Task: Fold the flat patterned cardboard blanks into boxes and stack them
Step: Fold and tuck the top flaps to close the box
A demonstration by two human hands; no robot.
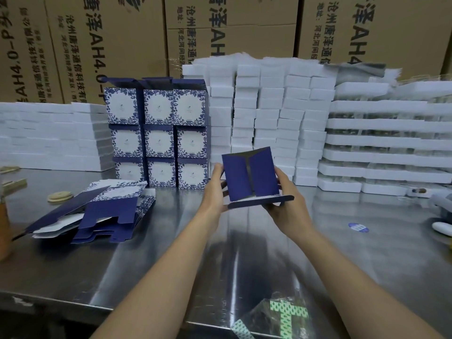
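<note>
- Half-folded box (pixel 250 177): navy, held above the surface (pixel 171 253), end facing the wearer, probably so the flaps can be tucked. Two side flaps are turned in and one long flap hangs loose.
- Left hand (pixel 215 189), right hand (pixel 286 194): each curled round one side wall, gripping.
- Flat blanks (pixel 97 211): loose pile at left, within reach.
- Finished boxes (pixel 159 133): stacked three by three behind.
- Brown cartons (pixel 97 33): printed "沧州唐泽通信科技有限" and "AH4.0". Print on the box faces is too small to read.
</note>
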